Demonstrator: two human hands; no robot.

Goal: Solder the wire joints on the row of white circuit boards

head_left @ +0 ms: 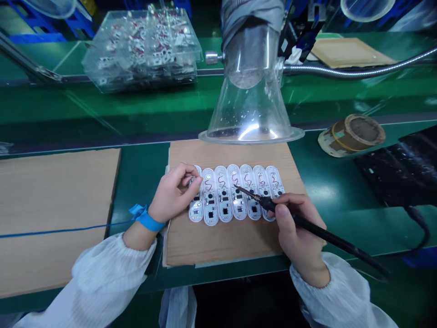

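Note:
Several small white oblong circuit boards (235, 193) with red wires lie in a row on a brown board (225, 237). My right hand (297, 230) is closed round a black soldering iron (321, 233), whose tip rests on a board near the middle of the row. My left hand (174, 193) has its fingers pinched together at the leftmost board of the row; what they pinch is too thin to make out. A blue wrist strap (147, 219) with a blue cord circles my left wrist.
A clear funnel-shaped fume hood (251, 109) hangs just behind the boards on a flexible metal hose (358, 70). A clear tray of parts (143, 45) stands at the back left. A tape roll (353, 134) lies to the right, another brown board (54, 209) to the left.

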